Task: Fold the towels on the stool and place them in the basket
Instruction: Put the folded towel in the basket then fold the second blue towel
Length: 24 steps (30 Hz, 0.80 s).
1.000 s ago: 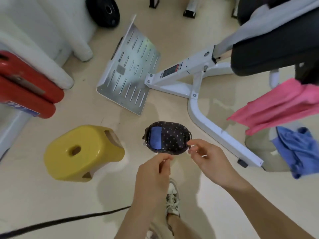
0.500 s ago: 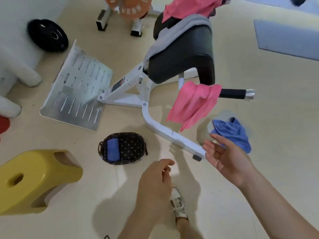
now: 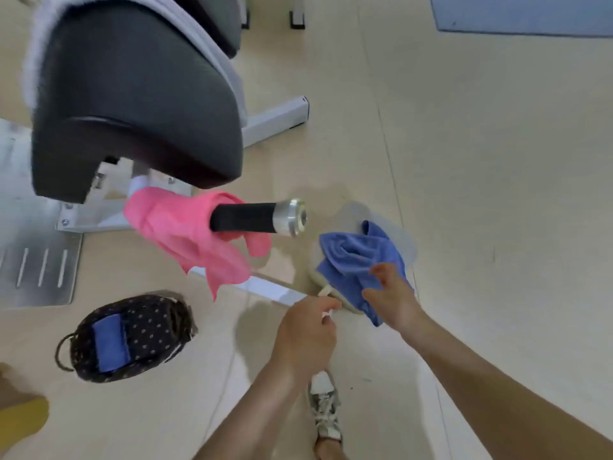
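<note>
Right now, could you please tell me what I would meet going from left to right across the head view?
Yellow stool → dotted basket holding a folded blue towel → pink towel draped over a black handle → crumpled blue towel.

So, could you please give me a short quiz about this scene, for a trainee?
1. True or false: the basket already holds a folded blue towel.
2. Where does the pink towel hang? A) on the black handle B) in the basket C) on the floor
3. Which hand touches the crumpled blue towel on the stool?
Key: 1 true; 2 A; 3 the right hand.
</note>
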Each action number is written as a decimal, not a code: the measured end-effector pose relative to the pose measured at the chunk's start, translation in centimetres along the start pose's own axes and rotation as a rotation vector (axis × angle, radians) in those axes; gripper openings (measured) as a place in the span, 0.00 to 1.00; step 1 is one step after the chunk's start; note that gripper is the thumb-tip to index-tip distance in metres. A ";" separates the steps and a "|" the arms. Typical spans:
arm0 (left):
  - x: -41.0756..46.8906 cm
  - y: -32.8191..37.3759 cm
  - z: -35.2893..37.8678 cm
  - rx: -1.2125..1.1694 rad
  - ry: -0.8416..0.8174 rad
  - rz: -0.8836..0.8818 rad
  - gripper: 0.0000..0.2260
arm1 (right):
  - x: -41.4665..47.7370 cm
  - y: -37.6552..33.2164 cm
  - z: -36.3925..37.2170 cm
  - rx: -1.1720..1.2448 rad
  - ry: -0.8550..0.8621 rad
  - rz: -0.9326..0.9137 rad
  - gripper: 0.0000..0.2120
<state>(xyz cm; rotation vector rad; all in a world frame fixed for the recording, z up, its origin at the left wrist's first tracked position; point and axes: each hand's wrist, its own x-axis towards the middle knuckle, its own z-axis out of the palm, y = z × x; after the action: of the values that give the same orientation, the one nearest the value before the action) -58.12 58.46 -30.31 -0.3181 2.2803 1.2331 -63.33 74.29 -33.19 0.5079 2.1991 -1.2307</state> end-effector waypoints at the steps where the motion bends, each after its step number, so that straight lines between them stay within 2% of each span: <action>1: 1.9 -0.4 1.7 0.024 -0.063 -0.034 0.18 | 2.0 2.8 -0.6 -0.071 -0.016 -0.006 0.16; 3: 5.2 -1.3 5.0 0.073 -0.153 -0.074 0.20 | 6.2 9.3 -0.9 -0.326 -0.023 -0.095 0.12; 4: 6.7 -2.0 6.4 0.092 -0.189 -0.087 0.21 | 7.8 12.0 -0.7 -0.449 -0.004 -0.103 0.09; 5: 8.0 -2.6 7.7 0.106 -0.227 -0.103 0.22 | 9.0 14.3 -0.7 -0.514 -0.059 -0.064 0.08; 6: 9.3 -3.2 8.8 0.123 -0.254 -0.110 0.23 | 9.3 14.6 -0.7 -0.609 -0.184 0.005 0.10; 7: 10.4 -3.6 9.8 0.141 -0.273 -0.104 0.24 | 9.9 15.0 -0.5 -0.733 -0.193 0.088 0.14; 8: 11.7 -4.2 10.8 0.160 -0.279 -0.077 0.24 | 9.7 14.8 -0.6 -0.879 -0.148 0.105 0.19; 9: 12.8 -4.4 11.6 0.194 -0.276 -0.041 0.23 | 9.6 14.4 -0.7 -0.937 -0.174 0.089 0.23; 12: 16.3 -4.9 13.7 0.254 -0.315 -0.021 0.25 | 12.4 16.7 0.4 -0.795 -0.341 0.017 0.27; 13: 17.2 -4.8 14.3 0.184 -0.333 -0.057 0.25 | 13.0 17.5 0.8 -0.781 -0.323 -0.012 0.27; 17: 20.3 -4.4 15.4 -0.466 -0.200 -0.417 0.24 | 14.4 19.3 1.9 -0.768 -0.232 -0.087 0.24; 18: 20.8 -4.3 15.7 -0.590 -0.151 -0.471 0.22 | 14.4 19.3 1.8 -0.786 -0.230 -0.080 0.23; 20: 21.0 -3.7 15.8 -0.702 -0.073 -0.469 0.15 | 14.1 18.5 1.0 -0.809 -0.161 -0.059 0.19; 22: 20.1 -2.8 15.5 -0.775 0.009 -0.427 0.07 | 13.3 17.5 0.6 -0.637 -0.056 -0.020 0.16; 24: 18.4 -1.7 14.2 -0.818 0.118 -0.402 0.02 | 11.3 16.0 -0.2 -0.365 -0.013 0.025 0.16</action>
<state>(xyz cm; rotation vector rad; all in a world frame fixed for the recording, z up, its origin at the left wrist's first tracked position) -67.96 70.04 -47.99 -1.0967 1.5620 1.8821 -63.00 83.13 -50.68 0.3749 2.3271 -0.7886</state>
